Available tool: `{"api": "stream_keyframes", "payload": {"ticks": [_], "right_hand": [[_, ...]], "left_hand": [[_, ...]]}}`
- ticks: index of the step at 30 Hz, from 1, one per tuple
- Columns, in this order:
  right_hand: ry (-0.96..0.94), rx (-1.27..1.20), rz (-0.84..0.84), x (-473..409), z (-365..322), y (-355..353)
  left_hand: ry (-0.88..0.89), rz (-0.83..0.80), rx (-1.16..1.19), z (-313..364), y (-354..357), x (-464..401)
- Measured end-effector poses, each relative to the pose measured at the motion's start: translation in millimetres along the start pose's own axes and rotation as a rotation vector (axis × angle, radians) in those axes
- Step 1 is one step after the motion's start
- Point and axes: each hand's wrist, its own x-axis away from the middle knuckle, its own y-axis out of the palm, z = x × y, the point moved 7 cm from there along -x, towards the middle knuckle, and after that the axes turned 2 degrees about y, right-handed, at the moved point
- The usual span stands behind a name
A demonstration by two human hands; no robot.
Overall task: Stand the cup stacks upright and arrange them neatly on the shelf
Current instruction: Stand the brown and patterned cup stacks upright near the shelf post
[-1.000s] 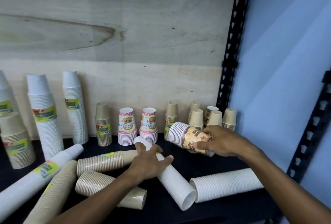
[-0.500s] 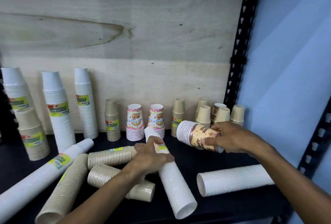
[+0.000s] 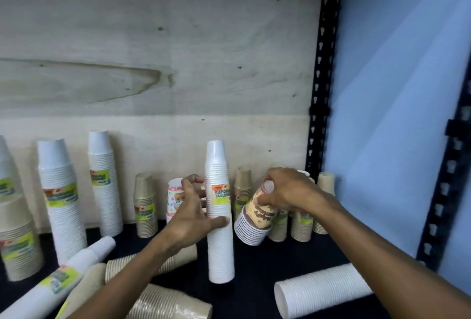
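**Two stacks in hand on the dark shelf**

Your left hand (image 3: 190,214) is wrapped around a tall white cup stack (image 3: 219,214), thumb across its front and fingers curled behind, just below its yellow-green label. That stack stands upright, base up, rim down on the shelf (image 3: 257,265) near the middle of the view.

Your right hand (image 3: 285,191), at 2 o'clock from the left one, grips a short printed cup stack (image 3: 256,219) by its closed end, fingers curled over the top. This stack is tilted, its white rims pointing toward 7 o'clock, and it hangs just beside the tall white stack; whether its lowest rim touches the shelf you cannot tell.

Still lying on their sides:
- a white stack (image 3: 323,290) at 4 o'clock from the upright one, open end facing left;
- a long white labelled stack (image 3: 63,278) at 8 o'clock;
- tan ribbed stacks (image 3: 163,303) at 7 o'clock, partly hidden under your left forearm.

Along the back board (image 3: 158,69) several stacks stand upright: tall white labelled stacks (image 3: 62,199) at 9 o'clock, a tan labelled stack (image 3: 145,204) just left of your left hand, a pink dotted stack (image 3: 175,196) behind its fingers, and more tan stacks (image 3: 325,186) behind your right hand, beside the black perforated upright (image 3: 322,84).
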Motion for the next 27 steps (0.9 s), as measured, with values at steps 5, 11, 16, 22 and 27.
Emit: {"api": "stream_keyframes", "payload": {"ticks": [5, 11, 16, 22, 27], "right_hand": [[-0.036, 0.061, 0.041, -15.1, -15.7, 11.0], [-0.074, 0.089, 0.09, -22.6, -20.4, 31.0], [-0.088, 0.079, 0.091, -27.2, -19.7, 43.8], [-0.123, 0.065, 0.11, -29.8, -22.4, 51.8], [-0.112, 0.061, 0.088, -32.8, -19.2, 56.7]], "left_hand": [[0.096, -0.029, -0.082, -2.6, -2.4, -13.2], [0.108, -0.033, -0.117, -11.6, -7.5, -23.6], [0.09, -0.051, -0.096, -20.6, -9.4, -24.1], [0.08, -0.076, -0.165, -25.0, -5.0, -21.6], [0.109, -0.041, -0.223, -24.1, -2.2, -18.1]]}}
